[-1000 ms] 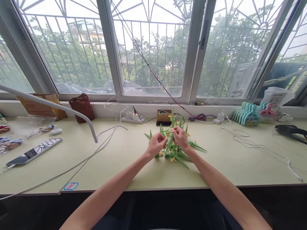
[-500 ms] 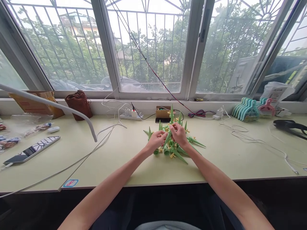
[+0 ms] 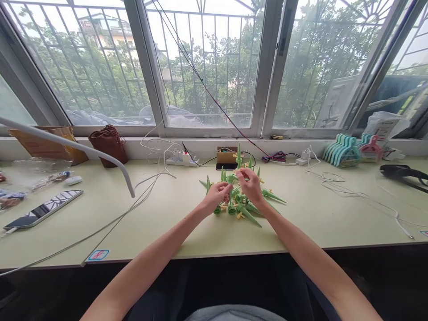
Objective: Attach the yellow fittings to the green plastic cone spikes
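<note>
Pinched fingers of my left hand (image 3: 219, 195) close on a green plastic watering spike (image 3: 230, 191), held over the pile. My right hand (image 3: 250, 183) is a little higher and to the right, thumb and fingertips pressed together. Yellow shows right by those fingertips, but what they hold is too small to make out. Around and beneath both hands is a pile of green watering spikes (image 3: 249, 216); some stand point up and others lie on their sides with open round ends showing. Small yellow valve pieces (image 3: 240, 216) are among them.
Behind the pile are a small cardboard box (image 3: 226, 156) and a power strip (image 3: 182, 161). White cables (image 3: 364, 198) cross the table on both sides. At left are a phone (image 3: 43, 208), a brown pouch (image 3: 107, 146) and a grey curved arm (image 3: 113, 162); teal hangers (image 3: 341, 151) stand at right.
The hands have moved apart slightly, the right one upward. The spike between them has gone from slanting toward me, in the right fingers, to the left hand. The pile looks the same.
</note>
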Tool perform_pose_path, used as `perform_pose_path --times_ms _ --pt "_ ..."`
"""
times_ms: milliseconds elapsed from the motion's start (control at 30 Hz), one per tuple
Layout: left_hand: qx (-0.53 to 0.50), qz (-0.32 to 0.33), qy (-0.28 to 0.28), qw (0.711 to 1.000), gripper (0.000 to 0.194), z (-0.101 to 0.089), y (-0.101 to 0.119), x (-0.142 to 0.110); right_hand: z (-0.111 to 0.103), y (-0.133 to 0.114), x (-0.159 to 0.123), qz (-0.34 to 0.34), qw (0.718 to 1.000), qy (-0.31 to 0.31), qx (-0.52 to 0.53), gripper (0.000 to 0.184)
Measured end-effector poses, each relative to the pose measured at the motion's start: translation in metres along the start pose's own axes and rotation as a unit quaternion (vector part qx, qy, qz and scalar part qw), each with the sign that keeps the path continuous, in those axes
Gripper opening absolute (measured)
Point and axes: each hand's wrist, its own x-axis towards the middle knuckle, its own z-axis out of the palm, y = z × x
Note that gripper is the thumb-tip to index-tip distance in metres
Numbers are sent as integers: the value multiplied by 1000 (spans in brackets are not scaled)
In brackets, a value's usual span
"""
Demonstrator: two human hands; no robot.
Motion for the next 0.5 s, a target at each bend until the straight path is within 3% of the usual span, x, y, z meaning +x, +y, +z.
perform_pose_path --times_ms 167,367,500 --pt "-63 -12 -9 998 53 3 3 -3 -4 -4 -4 40 998 -34 41 26" --pt "-65 -11 -27 997 50 5 2 -2 -15 -9 -19 78 987 -90 105 21" --pt "-77 -9 -10 997 51 8 0 -1 -13 -8 -28 94 987 -77 104 21"
